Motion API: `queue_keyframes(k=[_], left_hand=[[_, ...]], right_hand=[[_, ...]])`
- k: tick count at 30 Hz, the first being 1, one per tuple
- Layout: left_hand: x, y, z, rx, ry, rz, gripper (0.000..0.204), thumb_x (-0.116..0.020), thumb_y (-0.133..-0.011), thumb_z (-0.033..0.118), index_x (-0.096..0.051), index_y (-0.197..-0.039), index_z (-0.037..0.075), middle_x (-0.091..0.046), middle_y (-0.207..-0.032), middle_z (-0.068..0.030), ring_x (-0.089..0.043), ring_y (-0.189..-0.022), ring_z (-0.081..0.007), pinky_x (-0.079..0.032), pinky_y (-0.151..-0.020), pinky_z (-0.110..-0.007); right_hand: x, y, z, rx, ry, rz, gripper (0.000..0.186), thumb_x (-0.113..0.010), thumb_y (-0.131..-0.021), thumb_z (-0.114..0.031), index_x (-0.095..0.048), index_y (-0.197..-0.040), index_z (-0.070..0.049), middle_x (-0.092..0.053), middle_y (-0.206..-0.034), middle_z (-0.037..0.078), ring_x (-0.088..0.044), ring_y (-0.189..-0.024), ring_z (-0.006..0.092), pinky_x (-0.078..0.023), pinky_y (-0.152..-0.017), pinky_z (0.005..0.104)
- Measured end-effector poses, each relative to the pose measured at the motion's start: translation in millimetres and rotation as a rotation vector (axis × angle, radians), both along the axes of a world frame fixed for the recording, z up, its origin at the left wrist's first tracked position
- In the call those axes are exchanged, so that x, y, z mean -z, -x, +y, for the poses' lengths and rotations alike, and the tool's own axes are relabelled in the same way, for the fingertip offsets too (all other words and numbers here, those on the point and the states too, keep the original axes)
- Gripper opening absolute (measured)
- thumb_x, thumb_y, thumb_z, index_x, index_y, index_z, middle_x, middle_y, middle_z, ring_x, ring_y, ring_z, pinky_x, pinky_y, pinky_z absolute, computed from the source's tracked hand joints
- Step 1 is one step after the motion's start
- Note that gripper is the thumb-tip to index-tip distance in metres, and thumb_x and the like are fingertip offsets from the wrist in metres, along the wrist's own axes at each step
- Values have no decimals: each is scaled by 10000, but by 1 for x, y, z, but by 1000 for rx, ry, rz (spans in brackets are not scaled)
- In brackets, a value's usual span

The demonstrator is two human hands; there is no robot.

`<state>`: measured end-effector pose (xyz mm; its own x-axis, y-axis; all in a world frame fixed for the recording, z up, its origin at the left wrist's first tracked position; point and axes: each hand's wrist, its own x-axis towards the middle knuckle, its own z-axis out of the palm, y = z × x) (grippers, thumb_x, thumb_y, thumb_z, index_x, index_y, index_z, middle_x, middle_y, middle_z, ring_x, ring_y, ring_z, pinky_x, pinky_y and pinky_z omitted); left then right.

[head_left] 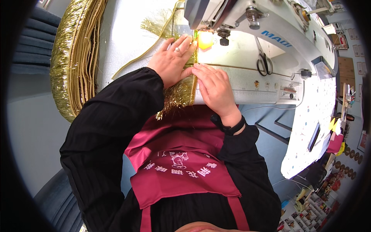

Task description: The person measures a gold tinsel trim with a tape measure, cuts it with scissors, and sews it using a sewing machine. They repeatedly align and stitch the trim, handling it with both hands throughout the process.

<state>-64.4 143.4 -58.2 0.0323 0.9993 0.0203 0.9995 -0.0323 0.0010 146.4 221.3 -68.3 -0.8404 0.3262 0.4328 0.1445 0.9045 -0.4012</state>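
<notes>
Head view: the left hand (169,62) lies flat, fingers loosely spread, on gold fringe (178,95) crossing the tabletop (125,27) at a sewing machine (282,34); the right hand (217,88) rests fingertips at the fringe's band (196,54), grip unclear. Light, even pressure should best keep it straight.

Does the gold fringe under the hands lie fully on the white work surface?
No, partly off: the lower end of the gold fringe reaches past the white work surface's front edge, over the maroon apron.
</notes>
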Motion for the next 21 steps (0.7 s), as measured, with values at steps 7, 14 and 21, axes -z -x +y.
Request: queue_keyframes(k=[7, 14, 21], left_hand=[[0, 0, 1, 1, 20, 33, 787, -437, -1056, 594, -364, -1625, 56, -415, -1641, -170, -286, -1583, -266, -190, -1294, -475], [0, 0, 2, -14, 32, 53, 797, -432, -1057, 594, -339, -1634, 53, -406, -1652, -163, -290, -1583, -265, -190, -1295, -471], [-1, 3, 7, 6, 29, 65, 804, -426, -1055, 604, -347, -1627, 44, -407, -1645, -178, -293, -1581, -275, -193, -1297, -461]], right_hand=[[1, 0, 1, -4, 4, 8, 411, -649, -929, -43, -650, -1339, -76, -682, -1358, 83, -618, -1295, 256, -443, -1054, 418], [2, 0, 0, -2, 3, -3, 460, -636, -918, -45, -620, -1377, -78, -664, -1377, 90, -600, -1312, 261, -430, -1070, 423], [2, 2, -1, 17, -3, -10, 469, -636, -915, -42, -614, -1382, -77, -655, -1385, 92, -593, -1320, 261, -430, -1063, 419]])
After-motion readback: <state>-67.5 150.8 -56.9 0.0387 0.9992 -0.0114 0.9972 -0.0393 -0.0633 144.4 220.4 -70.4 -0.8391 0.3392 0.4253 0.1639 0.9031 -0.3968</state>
